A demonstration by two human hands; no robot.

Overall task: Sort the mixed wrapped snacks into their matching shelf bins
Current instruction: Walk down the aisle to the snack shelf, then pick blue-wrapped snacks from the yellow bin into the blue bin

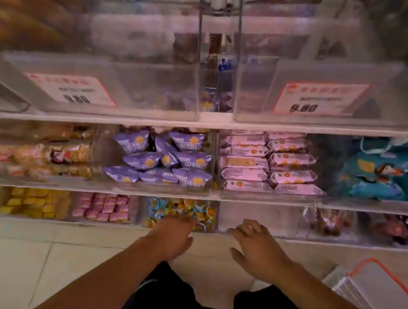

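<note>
Progress: we are judging most bins already sorted; the bin of mixed blue and yellow snacks [178,214] is still needing work.
Left hand [172,234]: we are reaching into that bin, fingers relaxed, holding nothing.
Right hand [257,252]: we are hovering it, fingers spread, before the near-bare bin [259,218].
Middle shelf: purple packets [162,158], pink bars [270,164].

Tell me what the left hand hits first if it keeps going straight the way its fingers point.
Probably the blue-and-yellow wrapped candies in the bottom-shelf bin: the left hand points up and slightly right into them, fingertips already at that bin's front. Depth is unclear from one view.
</note>
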